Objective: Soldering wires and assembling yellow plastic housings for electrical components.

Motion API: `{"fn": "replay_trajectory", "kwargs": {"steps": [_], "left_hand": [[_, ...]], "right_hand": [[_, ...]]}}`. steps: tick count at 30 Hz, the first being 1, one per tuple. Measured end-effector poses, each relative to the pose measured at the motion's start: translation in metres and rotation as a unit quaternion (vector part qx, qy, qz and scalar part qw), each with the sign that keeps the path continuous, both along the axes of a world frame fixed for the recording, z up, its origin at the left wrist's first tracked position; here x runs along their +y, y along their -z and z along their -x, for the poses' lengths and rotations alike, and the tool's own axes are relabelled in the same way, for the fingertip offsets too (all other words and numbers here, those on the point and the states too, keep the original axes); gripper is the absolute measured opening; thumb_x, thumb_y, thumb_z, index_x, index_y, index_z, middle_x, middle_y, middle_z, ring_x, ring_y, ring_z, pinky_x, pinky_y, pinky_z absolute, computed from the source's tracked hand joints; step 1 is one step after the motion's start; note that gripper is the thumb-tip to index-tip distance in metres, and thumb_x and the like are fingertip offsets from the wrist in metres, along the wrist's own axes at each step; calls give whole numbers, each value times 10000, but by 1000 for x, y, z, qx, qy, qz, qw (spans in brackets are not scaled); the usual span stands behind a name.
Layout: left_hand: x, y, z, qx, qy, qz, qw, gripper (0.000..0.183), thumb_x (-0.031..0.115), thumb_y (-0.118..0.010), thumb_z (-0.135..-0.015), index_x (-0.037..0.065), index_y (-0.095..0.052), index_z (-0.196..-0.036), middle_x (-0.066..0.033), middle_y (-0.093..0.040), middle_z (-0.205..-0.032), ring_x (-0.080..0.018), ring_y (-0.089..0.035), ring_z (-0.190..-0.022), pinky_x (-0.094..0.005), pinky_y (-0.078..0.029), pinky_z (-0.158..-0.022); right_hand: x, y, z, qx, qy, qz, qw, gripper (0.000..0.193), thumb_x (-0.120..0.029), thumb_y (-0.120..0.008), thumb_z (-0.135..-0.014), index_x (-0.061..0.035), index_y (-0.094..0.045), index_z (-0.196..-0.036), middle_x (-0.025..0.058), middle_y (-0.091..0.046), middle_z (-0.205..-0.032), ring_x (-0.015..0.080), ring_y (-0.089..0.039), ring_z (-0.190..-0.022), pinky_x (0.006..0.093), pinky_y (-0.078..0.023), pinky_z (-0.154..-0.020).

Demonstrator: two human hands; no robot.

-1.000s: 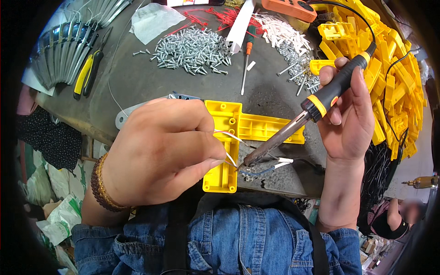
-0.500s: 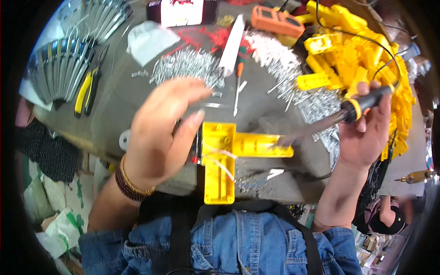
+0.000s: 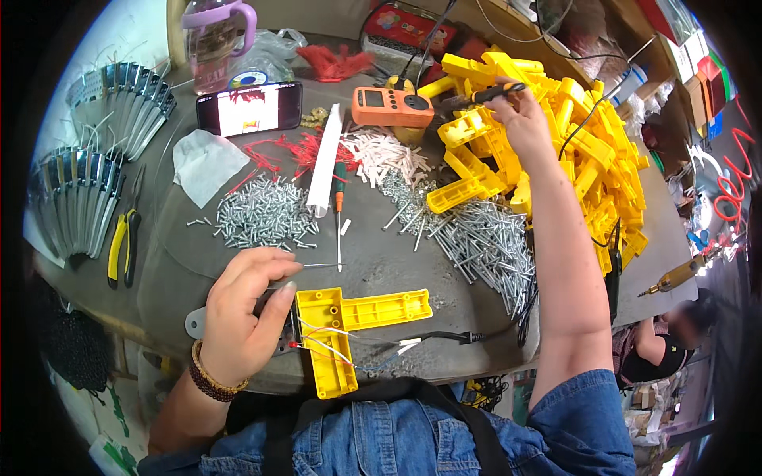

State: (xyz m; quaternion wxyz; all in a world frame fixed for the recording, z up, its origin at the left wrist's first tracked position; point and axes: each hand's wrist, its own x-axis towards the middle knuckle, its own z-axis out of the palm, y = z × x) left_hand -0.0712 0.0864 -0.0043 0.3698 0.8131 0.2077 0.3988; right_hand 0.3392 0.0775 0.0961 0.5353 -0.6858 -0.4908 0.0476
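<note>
A yellow plastic housing (image 3: 327,379) lies open near the table's front edge, its handle-like arm pointing right. Thin wires with white sleeves cross it toward a black cable (image 3: 444,336). At its left side, my left hand (image 3: 248,287) curves over a dark metal piece, thumb and fingertips apart; nothing shows clearly between them. A thin metal strip (image 3: 321,265) is by its fingertips. My right hand (image 3: 524,123) reaches far out over heaped yellow housings (image 3: 591,143), its fingers closed on a black-handled tool (image 3: 496,93). The tool's shaft is hard to make out against the heap.
Loose screws (image 3: 266,213), long screws (image 3: 484,246) and white sleeves (image 3: 389,159) lie in piles. A screwdriver (image 3: 340,198), an orange multimeter (image 3: 393,107), a phone (image 3: 250,109), pliers (image 3: 125,238) and a lidded jug (image 3: 210,44) stand or lie around.
My right hand has carried the black-handled tool away from above the housing, out to the far heap. My left hand stays beside the housing. The view has shifted, showing more of the table's far side.
</note>
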Motion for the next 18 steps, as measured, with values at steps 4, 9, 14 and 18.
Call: {"fn": "replay_trajectory", "kwargs": {"steps": [4,9,14,18], "left_hand": [[-3,1,10,-27,3,-10,1000,136,26,-640,-801,27,-656,-936,-148,-637,-1078,-298,-621,-967,-382,-480,-866],[-21,-19,15,110,89,-181,973,152,169,-737,-689,130,-664,-816,-94,-607,-1201,-304,-549,-1127,-521,-384,-966],[-14,-2,8,37,96,-209,973,217,122,-789,-632,110,-673,-815,-93,-651,-1129,-311,-598,-1063,-508,-429,-919],[-15,8,5,4,99,-174,980,230,69,-791,-622,66,-670,-818,-116,-660,-1080,-321,-612,-1009,-453,-458,-895]], "right_hand": [[-27,-19,17,-64,-63,-24,996,537,108,-497,-877,-18,-413,-1392,146,-497,-1353,241,-528,-1248,331,-434,-1031],[-124,-8,116,-186,-134,195,954,171,-60,-716,-801,-28,-674,-964,50,-688,-918,151,-647,-834,283,-508,-758],[-162,35,180,-336,-256,273,864,207,-223,-790,-761,-83,-674,-860,77,-619,-870,285,-623,-846,366,-511,-743],[-160,44,169,-150,-269,183,934,150,-52,-720,-815,-32,-606,-910,94,-614,-838,230,-608,-773,326,-496,-692]]}}
